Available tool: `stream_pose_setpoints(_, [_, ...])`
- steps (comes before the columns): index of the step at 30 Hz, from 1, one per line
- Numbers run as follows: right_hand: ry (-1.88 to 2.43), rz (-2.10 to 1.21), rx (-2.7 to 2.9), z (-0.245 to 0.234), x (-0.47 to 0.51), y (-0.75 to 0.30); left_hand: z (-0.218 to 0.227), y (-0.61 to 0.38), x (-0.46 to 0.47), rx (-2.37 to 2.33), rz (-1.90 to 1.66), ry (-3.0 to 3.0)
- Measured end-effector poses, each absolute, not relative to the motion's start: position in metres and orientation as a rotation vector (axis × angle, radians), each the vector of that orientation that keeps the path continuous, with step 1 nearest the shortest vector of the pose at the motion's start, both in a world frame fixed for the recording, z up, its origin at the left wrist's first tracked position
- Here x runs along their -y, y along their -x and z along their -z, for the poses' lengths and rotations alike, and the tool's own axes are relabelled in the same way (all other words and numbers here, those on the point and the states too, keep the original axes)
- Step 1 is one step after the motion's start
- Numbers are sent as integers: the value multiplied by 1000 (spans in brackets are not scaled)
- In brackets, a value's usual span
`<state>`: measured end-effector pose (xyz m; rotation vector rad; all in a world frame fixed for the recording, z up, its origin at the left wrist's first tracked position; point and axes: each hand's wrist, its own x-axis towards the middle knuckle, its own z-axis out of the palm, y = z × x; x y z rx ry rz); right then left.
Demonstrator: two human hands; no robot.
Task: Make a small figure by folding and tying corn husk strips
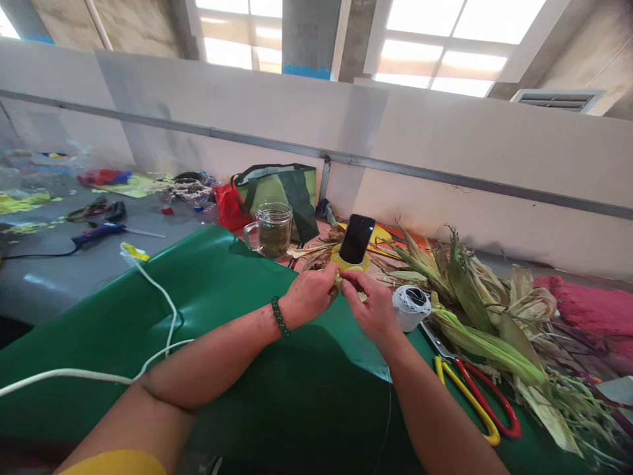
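Note:
My left hand, with a dark green bead bracelet at the wrist, pinches a small pale yellow-green piece of corn husk. Fingers of my right hand close on the same piece from the other side; much of it is hidden by the fingertips. A white spool of string stands just right of my right hand. A thin thread hangs below my right wrist. Scissors with red and yellow handles lie beside my right forearm. Behind my hands a phone leans upright in a yellow holder.
Corn husks are heaped at the right, near a pink fluffy cloth. A glass mug and a green bag stand at the back. On the left lie a white cable and a blue glue gun on the grey table.

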<state>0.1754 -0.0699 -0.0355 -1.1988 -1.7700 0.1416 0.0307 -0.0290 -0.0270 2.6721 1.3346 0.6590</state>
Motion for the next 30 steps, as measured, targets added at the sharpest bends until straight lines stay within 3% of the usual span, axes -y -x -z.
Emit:
stream_pose_setpoints(5, [1222,-264,1768,32,69,-178,24,-35,37,-1311,-524,-2804])
stream_pose_setpoints(12, [1102,4,1609,34,70,-180,29,-36,31,-1229,-433,-2796])
stream_pose_setpoints(18, [936,39,1598,31,72,-179,39,-35,22,-859,-589,-2587])
stream_pose_setpoints(23, [1124,-129,1487,28,65,-189,36,-33,18,-514,-461,-1989])
stream_pose_setpoints(27, [1216,-465,1549,24,63,-196,32,-31,16,-543,-499,-1828])
stream_pose_setpoints(30, [1211,-535,1536,22,63,-197,30,-29,15,-527,-492,-1751])
